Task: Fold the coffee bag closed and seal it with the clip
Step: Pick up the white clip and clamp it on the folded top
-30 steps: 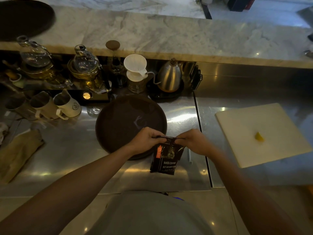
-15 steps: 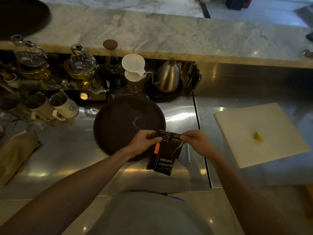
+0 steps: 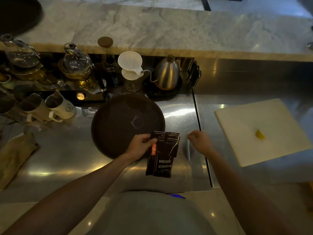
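Note:
A black coffee bag [image 3: 160, 165] with an orange stripe and white lettering hangs just above the steel counter, and its top flap is folded over toward me. My left hand [image 3: 140, 146] grips the bag at the fold's left side. My right hand [image 3: 199, 141] is off the bag, a little to its right, fingers curled. Its fingertips hover at the far end of a slim pale clip [image 3: 189, 155] lying on the counter. I cannot tell whether they touch the clip.
A dark round tray [image 3: 127, 122] lies just behind the bag. A white cutting board [image 3: 245, 133] with a lemon wedge [image 3: 260, 134] sits to the right. Kettle [image 3: 166, 73], white dripper [image 3: 130, 65], glass teapots and mugs [image 3: 59, 107] line the back. A cloth [image 3: 15, 153] lies far left.
Both hands were pinching the bag's top a second ago. My right hand has let go and moved right toward the clip, while the left hand keeps the folded bag.

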